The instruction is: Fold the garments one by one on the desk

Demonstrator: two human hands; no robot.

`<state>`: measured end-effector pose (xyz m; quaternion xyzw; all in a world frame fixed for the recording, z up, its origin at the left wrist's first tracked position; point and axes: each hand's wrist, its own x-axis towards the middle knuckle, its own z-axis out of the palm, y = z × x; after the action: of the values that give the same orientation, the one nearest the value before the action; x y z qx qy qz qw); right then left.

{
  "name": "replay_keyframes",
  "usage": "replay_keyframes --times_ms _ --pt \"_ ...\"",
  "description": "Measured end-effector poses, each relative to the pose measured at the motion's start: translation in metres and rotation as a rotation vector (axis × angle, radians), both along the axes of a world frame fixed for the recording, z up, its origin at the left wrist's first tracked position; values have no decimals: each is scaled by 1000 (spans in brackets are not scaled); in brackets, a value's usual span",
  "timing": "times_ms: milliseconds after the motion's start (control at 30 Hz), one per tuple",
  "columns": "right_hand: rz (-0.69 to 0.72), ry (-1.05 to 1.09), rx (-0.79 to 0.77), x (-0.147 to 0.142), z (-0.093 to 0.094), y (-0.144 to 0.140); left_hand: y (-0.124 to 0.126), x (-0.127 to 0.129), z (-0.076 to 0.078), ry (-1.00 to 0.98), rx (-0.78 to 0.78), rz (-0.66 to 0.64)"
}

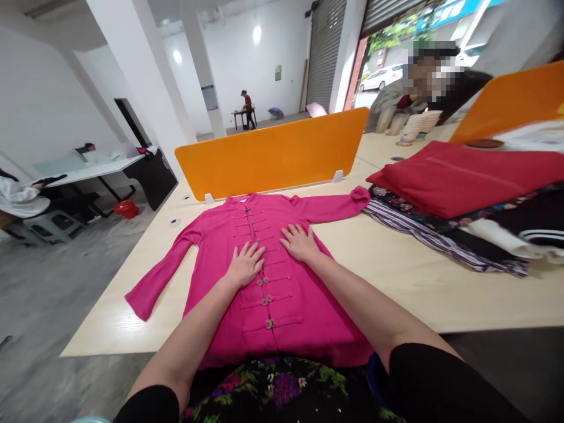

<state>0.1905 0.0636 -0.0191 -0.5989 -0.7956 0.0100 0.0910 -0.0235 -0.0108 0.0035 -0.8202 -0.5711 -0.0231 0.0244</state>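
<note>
Bare table (388, 264) to the right of the pink jacket (282, 294), btwn its hem side and the clothes pile (462, 200): open lane for a hand. Left of jacket only a narrow strip of wood before the table edge; left sleeve lies across it. Far side blocked by upright orange divider (273, 153), just behind the collar. Right sleeve end touches the pile. 2nd orange divider (511, 100) and stacked cups (418, 126) close off the far right corner. Both hands (244, 264) (299, 242) flat on jacket front, near each other.
</note>
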Motion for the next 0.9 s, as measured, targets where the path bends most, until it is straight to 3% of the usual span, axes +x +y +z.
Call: replay_keyframes --times_ms 67,133,200,267,367,467,633,733,900 --pt "15 11 -40 -1 1 -1 5 8 9 13 -65 -4" --pt "20 31 -12 -3 0 -2 12 17 13 -17 17 35" --pt "43 75 36 -1 -1 -1 19 26 10 -50 113 68" --pt "30 157 111 8 0 5 24 32 2 -51 104 78" --pt "-180 272 302 45 9 26 27 34 -11 -28 32 73" --pt "-430 226 442 105 22 52 28 33 -17 -26 45 65" --pt "-542 68 198 190 27 88 25 33 -13 -52 36 71" --pt "-595 262 133 216 22 105 24 33 -12 -64 28 59" --pt "-680 534 394 228 35 132 23 34 -13 -80 7 58"
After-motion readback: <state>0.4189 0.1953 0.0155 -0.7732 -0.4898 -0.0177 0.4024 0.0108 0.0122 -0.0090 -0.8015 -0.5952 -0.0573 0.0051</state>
